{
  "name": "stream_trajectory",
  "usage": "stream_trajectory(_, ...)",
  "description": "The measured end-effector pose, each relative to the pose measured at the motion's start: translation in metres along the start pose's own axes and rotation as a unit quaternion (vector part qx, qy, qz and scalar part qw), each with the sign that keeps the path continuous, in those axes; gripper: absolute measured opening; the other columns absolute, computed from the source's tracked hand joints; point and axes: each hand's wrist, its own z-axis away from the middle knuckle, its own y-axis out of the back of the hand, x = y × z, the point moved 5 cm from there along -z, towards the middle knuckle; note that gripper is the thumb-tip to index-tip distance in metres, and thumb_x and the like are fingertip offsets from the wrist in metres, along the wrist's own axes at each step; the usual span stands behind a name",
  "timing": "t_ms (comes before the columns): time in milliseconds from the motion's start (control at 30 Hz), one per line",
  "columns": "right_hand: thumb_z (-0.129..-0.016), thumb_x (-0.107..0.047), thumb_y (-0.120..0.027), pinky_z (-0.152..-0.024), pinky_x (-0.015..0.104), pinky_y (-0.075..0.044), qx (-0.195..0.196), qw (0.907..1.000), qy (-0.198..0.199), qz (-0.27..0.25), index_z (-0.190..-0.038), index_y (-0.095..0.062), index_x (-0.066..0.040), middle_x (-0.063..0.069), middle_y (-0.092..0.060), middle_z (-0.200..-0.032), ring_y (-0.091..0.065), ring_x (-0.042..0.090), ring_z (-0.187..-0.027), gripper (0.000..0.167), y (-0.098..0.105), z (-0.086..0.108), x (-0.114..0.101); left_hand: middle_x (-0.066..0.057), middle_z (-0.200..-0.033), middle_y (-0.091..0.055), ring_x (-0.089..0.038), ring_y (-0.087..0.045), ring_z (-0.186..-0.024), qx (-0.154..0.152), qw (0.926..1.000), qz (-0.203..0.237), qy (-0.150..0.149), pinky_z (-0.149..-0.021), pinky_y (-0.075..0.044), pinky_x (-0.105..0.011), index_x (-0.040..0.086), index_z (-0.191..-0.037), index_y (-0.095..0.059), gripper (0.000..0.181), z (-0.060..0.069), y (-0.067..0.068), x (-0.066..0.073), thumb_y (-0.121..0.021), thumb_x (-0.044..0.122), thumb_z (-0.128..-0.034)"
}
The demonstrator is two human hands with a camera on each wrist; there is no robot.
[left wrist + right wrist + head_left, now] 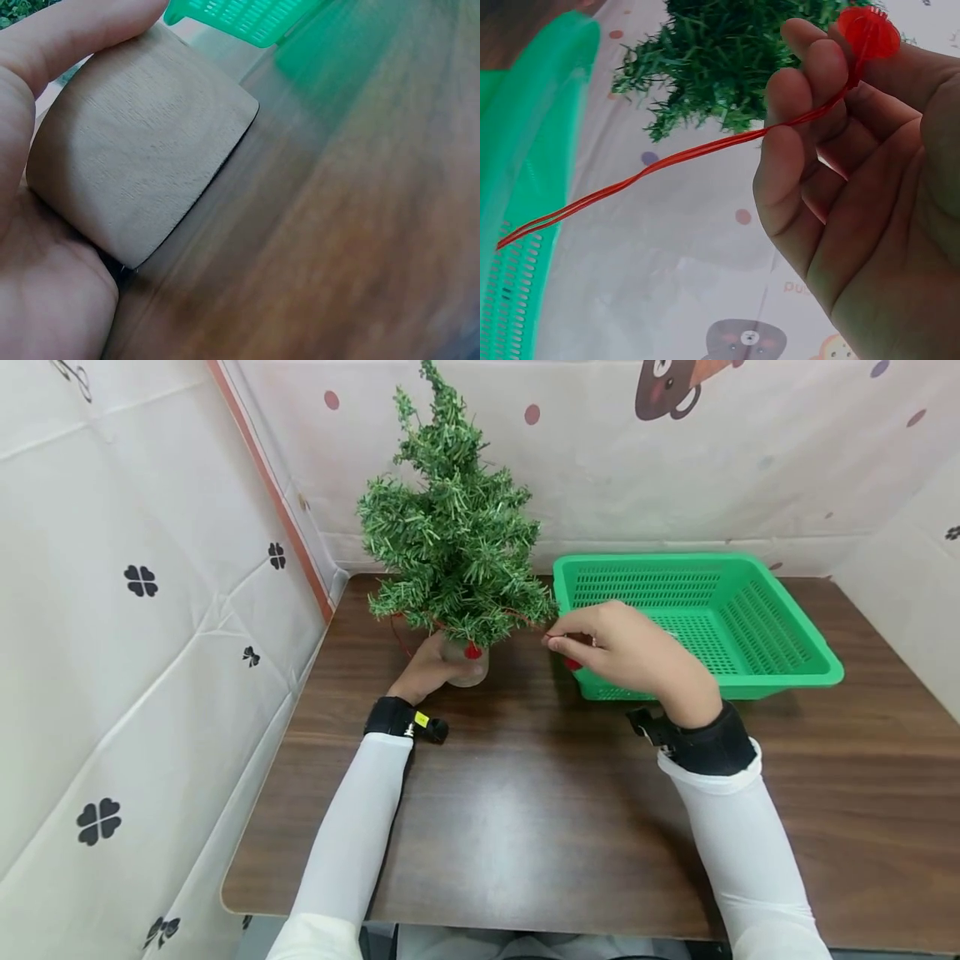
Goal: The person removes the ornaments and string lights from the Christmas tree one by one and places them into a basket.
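A small green artificial Christmas tree (457, 527) stands upright at the back of the table. My left hand (431, 668) grips its pale, wood-grained base (142, 142), with the thumb across the front. My right hand (630, 652), beside the lower right branches, pinches a thin red string. In the right wrist view this string (697, 151) runs doubled across the fingers, and a small red lantern-like ornament (868, 34) shows by the thumb. Another red piece (472, 651) hangs before the base. Red string (401, 639) also loops out at the tree's lower left.
A green plastic basket (817, 672) with slotted sides stands at the back right, partly behind my right hand. Patterned white cloth (600, 468) hangs behind and to the left of the brown wooden table (510, 827).
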Motion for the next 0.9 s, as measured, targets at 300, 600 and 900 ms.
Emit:
stream_trajectory(300,-0.104,-0.020,-0.060,-0.068,0.027,-0.049,0.046,0.9988,0.020,0.003,-0.105,-0.075,-0.019,-0.005,-0.060,-0.069,-0.054,0.004,-0.055,0.015,0.015,0.008,-0.007,0.004,-0.111,-0.070,-0.022,-0.063,-0.114,-0.001,0.9998,0.017,-0.006,-0.106,-0.048,-0.041,0.019,-0.139,-0.058,0.058,-0.005,0.007,-0.020,-0.081,0.010,-0.0870)
stream_trajectory(600,-0.104,-0.017,-0.060,-0.058,0.025,-0.042,0.102,0.9932,0.054,0.014,-0.120,-0.073,-0.019,-0.010,-0.062,-0.071,-0.051,0.006,-0.056,0.020,0.023,0.011,-0.010,-0.009,-0.158,-0.040,-0.026,-0.042,-0.141,-0.029,0.9984,0.043,-0.022,-0.117,-0.035,-0.046,0.014,-0.158,-0.037,0.077,0.000,0.008,-0.013,-0.070,-0.006,-0.0907)
stream_trajectory(900,-0.100,-0.007,-0.063,-0.048,0.019,-0.035,0.169,0.9805,0.100,0.001,-0.117,-0.074,-0.017,-0.011,-0.061,-0.068,-0.044,0.000,-0.050,0.023,0.026,0.014,-0.019,-0.009,-0.155,-0.044,-0.027,-0.042,-0.142,-0.031,0.9984,0.040,-0.023,-0.119,-0.033,-0.048,0.015,-0.156,-0.041,0.073,-0.003,0.007,-0.016,-0.071,-0.003,-0.0911)
